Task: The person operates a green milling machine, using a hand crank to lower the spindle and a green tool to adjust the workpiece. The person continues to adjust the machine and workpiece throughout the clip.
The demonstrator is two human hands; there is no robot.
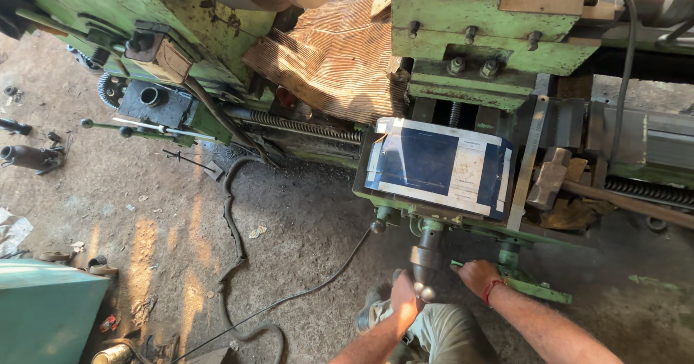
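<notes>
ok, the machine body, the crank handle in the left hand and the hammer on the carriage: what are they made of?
Machine body: looks like cast iron or steel, painted green; paint chipped and grimy with dark patches.
Crank handle: bare dark metal, dull, with shiny rounded knobs by the left hand.
Hammer: grey metal head, worn; its brown handle could be wood, hard to tell.

Left hand (pixel 403 299) grips dark crank handle (pixel 426 257) under green lathe carriage (pixel 463 223); right hand (pixel 478 275) rests on green lever (pixel 538 289).
</notes>
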